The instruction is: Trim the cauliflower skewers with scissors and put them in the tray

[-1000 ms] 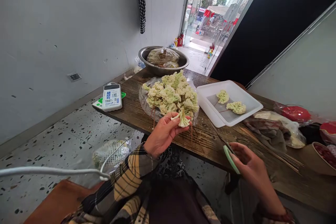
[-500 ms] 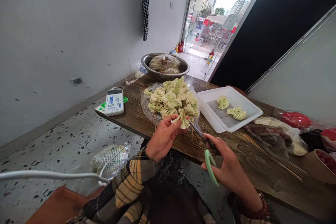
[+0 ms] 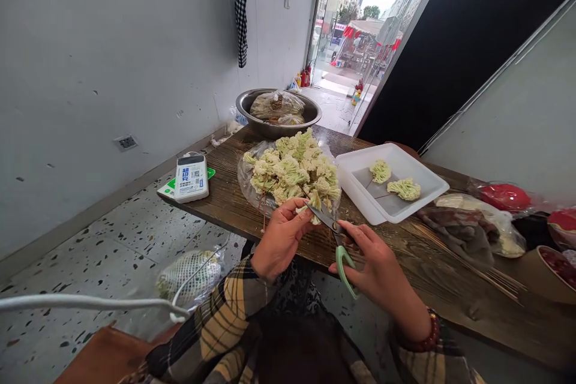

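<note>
My left hand pinches a small cauliflower floret above the table's front edge. Green-handled scissors are in my right hand, their dark blades parted and lying across the floret beside my left fingertips. Just behind my hands, a pile of pale cauliflower florets rests on a clear plastic bag, with thin brown sticks poking out at its front. To the right, a white plastic tray holds two florets on sticks.
A metal basin with plastic-bagged contents stands behind the pile. A white boxy device lies at the table's left corner. Right of the tray are long thin skewers, a grey-brown cloth, plastic bags and a brown tub. A netted bag lies on the floor.
My right hand has moved slightly left and up, bringing the scissor blades from beside the floret to across it. The view has shifted a little. My left hand still holds the floret.
</note>
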Action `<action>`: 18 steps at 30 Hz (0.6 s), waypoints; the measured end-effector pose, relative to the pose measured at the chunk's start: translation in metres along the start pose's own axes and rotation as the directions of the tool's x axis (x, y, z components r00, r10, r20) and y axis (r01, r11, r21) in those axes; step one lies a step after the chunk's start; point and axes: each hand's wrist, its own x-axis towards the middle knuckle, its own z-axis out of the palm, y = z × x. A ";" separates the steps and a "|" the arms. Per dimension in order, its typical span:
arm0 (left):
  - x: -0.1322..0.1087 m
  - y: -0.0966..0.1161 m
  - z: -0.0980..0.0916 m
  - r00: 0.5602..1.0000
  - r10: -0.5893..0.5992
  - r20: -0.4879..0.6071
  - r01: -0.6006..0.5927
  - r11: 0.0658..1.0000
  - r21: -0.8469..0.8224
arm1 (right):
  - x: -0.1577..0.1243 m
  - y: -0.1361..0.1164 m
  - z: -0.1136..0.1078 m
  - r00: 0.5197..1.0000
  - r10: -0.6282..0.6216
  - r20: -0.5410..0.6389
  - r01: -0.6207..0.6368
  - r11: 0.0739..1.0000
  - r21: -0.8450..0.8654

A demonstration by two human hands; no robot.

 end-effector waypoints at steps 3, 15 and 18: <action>0.000 0.000 0.002 1.000 -0.024 -0.006 0.024 0.999 -0.026 | 0.001 0.001 0.005 0.999 -0.014 -0.031 0.014 1.000 -0.002; -0.001 0.000 0.008 0.999 -0.017 -0.048 0.012 0.993 -0.114 | 0.003 -0.001 0.012 0.994 -0.059 -0.090 0.064 0.997 0.047; -0.001 -0.001 0.009 0.998 -0.012 -0.057 0.004 0.991 -0.132 | 0.003 -0.001 0.014 0.991 -0.076 -0.107 0.081 0.996 0.047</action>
